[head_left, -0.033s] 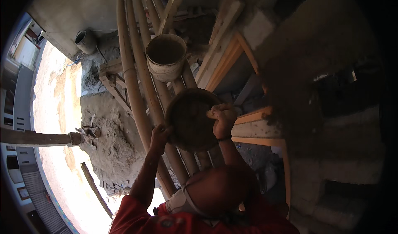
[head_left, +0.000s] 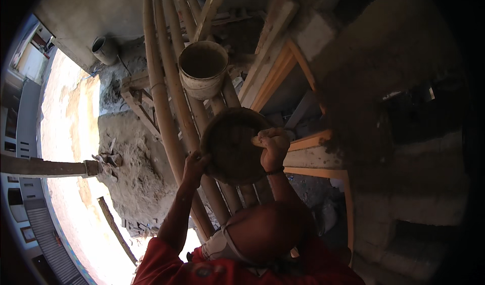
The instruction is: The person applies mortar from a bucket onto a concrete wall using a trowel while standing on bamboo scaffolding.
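Note:
A round dark basin rests on a platform of bamboo poles, with dark grey material that looks like mortar inside. My left hand is closed on the basin's left rim. Over the right side of the basin, my right hand is wrapped round a short yellowish wooden handle. What the handle belongs to is lost in the shadow. Just beyond the basin stands a pale, mortar-stained bucket, upright on the poles.
Wooden frames stand close on the right, beside a dark block wall. Below the platform on the left lies a heap of sand. Another bucket is by the far wall. A post crosses from the left edge.
My right hand with the handle has shifted very slightly to the right. The left hand, basin and bucket look the same.

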The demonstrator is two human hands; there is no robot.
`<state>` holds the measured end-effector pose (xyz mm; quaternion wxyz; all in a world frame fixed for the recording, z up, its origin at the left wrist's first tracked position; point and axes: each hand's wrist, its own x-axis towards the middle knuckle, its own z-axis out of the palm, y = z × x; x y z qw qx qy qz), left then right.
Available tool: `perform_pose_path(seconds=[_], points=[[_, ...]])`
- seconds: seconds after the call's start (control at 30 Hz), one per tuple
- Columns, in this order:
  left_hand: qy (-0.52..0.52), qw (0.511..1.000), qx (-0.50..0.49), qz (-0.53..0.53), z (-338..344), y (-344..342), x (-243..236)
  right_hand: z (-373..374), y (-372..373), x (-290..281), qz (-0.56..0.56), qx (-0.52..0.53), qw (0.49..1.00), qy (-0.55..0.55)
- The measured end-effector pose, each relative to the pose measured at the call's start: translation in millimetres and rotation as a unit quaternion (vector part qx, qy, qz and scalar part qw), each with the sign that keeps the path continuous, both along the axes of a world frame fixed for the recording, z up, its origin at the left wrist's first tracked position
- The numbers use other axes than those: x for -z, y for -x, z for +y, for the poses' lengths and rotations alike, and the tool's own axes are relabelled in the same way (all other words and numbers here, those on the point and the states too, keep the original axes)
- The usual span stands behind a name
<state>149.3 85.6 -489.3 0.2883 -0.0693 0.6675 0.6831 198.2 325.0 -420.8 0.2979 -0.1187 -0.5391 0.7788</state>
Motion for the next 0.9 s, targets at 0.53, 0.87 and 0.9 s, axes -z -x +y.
perform_pose_path(seconds=[0.53,0.87,0.9], points=[[-0.071,0.997,-0.006,0.005,-3,-2,-3,-15,-27,-1,-0.018,-0.250,0.963,-0.097],[-0.092,0.995,0.017,-0.019,5,2,-7,-11,-56,21,-0.069,-0.169,0.966,-0.182],[-0.088,0.996,0.014,-0.020,3,3,-5,-13,-51,23,-0.089,-0.170,0.958,-0.212]])
